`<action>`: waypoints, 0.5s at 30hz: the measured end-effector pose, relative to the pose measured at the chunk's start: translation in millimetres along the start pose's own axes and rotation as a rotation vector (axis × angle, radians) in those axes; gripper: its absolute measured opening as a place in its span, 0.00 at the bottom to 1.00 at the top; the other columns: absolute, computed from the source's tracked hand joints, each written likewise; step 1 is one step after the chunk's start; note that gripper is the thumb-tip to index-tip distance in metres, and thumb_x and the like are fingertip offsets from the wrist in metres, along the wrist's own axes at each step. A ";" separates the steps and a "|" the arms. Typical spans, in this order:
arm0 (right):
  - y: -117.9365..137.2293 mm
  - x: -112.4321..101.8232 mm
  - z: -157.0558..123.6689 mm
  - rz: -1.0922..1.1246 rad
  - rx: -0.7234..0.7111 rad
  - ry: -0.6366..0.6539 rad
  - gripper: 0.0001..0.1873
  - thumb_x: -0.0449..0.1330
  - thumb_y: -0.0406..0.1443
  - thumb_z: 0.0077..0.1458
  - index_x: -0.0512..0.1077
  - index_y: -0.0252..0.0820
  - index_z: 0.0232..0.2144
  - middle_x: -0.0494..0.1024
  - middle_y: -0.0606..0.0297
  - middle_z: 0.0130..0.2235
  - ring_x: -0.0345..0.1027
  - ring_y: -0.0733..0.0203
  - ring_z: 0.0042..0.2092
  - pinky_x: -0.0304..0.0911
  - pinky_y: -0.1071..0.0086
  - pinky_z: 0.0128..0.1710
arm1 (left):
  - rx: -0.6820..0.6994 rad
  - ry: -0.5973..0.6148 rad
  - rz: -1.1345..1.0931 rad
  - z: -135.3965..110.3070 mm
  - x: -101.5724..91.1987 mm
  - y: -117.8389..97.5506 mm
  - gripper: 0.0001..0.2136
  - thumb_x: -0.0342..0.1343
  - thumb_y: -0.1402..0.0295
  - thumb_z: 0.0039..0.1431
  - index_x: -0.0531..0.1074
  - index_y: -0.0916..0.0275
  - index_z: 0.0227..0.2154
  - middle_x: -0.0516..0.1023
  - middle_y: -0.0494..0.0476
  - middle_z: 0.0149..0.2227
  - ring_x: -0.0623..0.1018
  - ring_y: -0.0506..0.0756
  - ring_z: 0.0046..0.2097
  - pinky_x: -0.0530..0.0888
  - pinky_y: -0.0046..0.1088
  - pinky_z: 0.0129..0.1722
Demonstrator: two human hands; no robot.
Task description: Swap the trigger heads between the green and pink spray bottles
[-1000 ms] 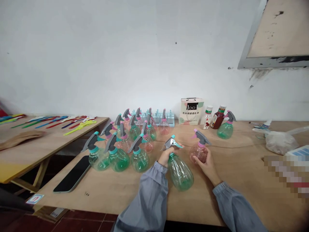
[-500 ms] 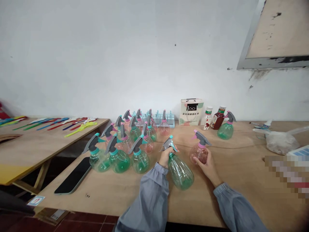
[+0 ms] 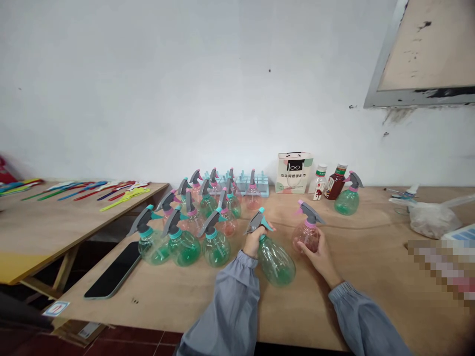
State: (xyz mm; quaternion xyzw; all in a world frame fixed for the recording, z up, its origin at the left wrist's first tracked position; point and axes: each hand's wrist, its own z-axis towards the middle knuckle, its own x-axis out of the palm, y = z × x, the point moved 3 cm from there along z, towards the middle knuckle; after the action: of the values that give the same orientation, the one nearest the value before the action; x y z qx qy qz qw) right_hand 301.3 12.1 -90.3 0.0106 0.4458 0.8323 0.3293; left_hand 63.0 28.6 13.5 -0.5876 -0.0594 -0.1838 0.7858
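Gripping a translucent green plastic spray bottle [image 3: 276,262] below its grey head, the left hand [image 3: 254,240] is raising that base slightly; the right hand's [image 3: 314,251] fingers are still clasping a round pink plastic bottle [image 3: 302,231] on the brown table [image 3: 304,316], apparently steadying it.

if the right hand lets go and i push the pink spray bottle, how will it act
The pink spray bottle would probably tip rather easily: a sideways-jutting trigger head tops its rounded body. Its clear, glossy wall suggests smooth plastic, perhaps slippery in the right hand.

Pale wall [image 3: 148,89], grey-framed panel [image 3: 430,49], 2 wooden tables [image 3: 170,301], red tiled floor [image 3: 129,341]
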 end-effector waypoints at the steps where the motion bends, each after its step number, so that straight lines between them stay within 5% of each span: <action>1: 0.0 0.0 0.2 -0.002 -0.004 -0.004 0.44 0.65 0.57 0.47 0.59 0.41 0.59 0.70 0.48 0.55 0.66 0.43 0.56 0.62 0.45 0.58 | 0.043 0.019 0.048 0.3 0.2 -3.2 0.08 0.54 0.64 0.41 0.73 0.61 0.22 0.77 0.55 0.27 0.75 0.54 0.33 0.71 0.30 0.39; 4: -0.3 0.3 0.5 0.008 -0.002 -0.001 0.44 0.65 0.57 0.47 0.59 0.41 0.58 0.70 0.48 0.55 0.67 0.43 0.56 0.62 0.46 0.57 | 0.133 0.014 0.256 2.6 -2.2 -8.6 0.12 0.57 0.62 0.46 0.77 0.61 0.33 0.79 0.54 0.32 0.76 0.53 0.35 0.72 0.29 0.39; 10: 2.4 -0.2 0.0 0.024 0.037 0.002 0.44 0.65 0.57 0.46 0.59 0.42 0.58 0.71 0.48 0.55 0.67 0.42 0.56 0.62 0.45 0.57 | 0.264 -0.271 0.670 8.4 -16.6 -9.0 0.15 0.58 0.57 0.54 0.76 0.63 0.37 0.74 0.51 0.24 0.75 0.53 0.30 0.73 0.30 0.36; 15: 5.6 -0.9 0.1 0.013 0.025 0.007 0.44 0.65 0.57 0.46 0.59 0.41 0.58 0.71 0.47 0.55 0.68 0.42 0.56 0.63 0.45 0.57 | 0.338 -0.295 0.827 5.7 -18.9 -10.5 0.32 0.66 0.54 0.48 0.66 0.57 0.56 0.79 0.58 0.44 0.79 0.59 0.46 0.74 0.38 0.49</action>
State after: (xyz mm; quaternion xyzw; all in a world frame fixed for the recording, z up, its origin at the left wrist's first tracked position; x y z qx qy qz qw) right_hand 299.0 9.5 -85.8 0.0146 0.4574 0.8288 0.3220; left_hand 42.5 35.6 18.8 -0.4455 0.0397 0.2423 0.8610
